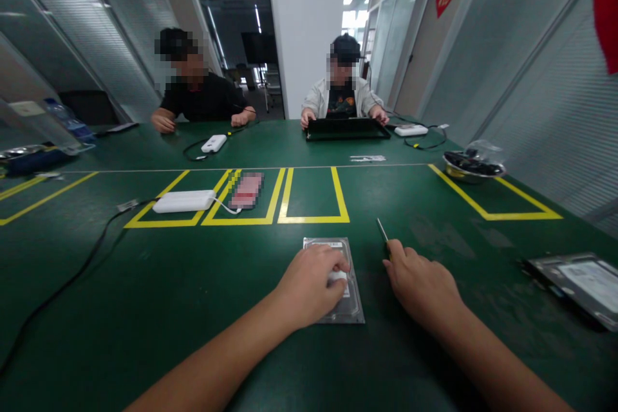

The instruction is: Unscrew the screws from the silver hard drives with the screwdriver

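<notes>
A flat silver hard drive [356, 309] with a white label lies on the green table in front of me. Over its left and middle part rests my left hand [311, 283], thumb and forefinger curled above the label; the other fingers are hidden behind the hand. To the right of the drive, my right hand [420, 280] is closed round a screwdriver [381, 228], whose thin metal shaft points forward and left. Most of the screwdriver's handle is covered by the fingers. The shaft stays apart from the drive.
Yellow tape outlines [313, 219] mark the table. A white power bank [183, 201] with a black cable and a pixelated phone [246, 190] lie left. At right are another drive-like device [579, 283] and a metal bowl [470, 174]. Two people sit opposite, one holding a black panel [347, 129].
</notes>
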{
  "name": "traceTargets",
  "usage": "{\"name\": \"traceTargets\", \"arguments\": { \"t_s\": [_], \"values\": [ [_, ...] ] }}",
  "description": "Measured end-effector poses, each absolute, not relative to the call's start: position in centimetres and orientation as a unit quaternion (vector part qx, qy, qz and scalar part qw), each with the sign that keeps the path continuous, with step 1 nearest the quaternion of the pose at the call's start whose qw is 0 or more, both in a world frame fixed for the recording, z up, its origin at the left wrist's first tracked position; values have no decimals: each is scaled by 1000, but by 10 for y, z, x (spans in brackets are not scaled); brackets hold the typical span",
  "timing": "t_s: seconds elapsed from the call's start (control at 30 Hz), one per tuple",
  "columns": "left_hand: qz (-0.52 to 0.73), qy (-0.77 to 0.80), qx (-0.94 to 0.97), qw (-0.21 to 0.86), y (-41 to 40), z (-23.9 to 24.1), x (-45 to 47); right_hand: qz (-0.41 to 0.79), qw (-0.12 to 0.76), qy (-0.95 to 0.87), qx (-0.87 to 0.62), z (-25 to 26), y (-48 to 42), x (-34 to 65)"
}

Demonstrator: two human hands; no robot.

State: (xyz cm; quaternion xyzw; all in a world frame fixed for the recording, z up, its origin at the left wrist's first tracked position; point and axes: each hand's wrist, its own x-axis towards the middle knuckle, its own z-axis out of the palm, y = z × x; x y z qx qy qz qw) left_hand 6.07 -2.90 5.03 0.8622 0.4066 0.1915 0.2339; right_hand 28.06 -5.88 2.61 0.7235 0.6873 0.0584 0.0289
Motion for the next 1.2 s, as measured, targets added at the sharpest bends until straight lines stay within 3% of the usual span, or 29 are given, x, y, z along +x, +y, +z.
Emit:
{"name": "traceTargets", "arguments": {
  "t_s": [0.17, 0.33, 0.43, 0.83, 1.2],
  "values": [
    [196, 423, 859, 212, -59, 45, 52, 23, -32, 708, 705, 31, -55, 285],
    [198, 411, 873, 171, -76, 36, 51, -120, -381, 728, 558, 34, -53, 291],
    [189, 394, 890, 128, -79, 27, 53, -170, -461, 705, 511, 32, -55, 291],
    [187, 379, 902, 91, -76, 17, 56, 63, -493, 697, 517, 42, -66, 283],
    [177, 374, 905, 99, -72, 19, 55, 58, -545, 655, 520, 29, -71, 283]
  ]
}}
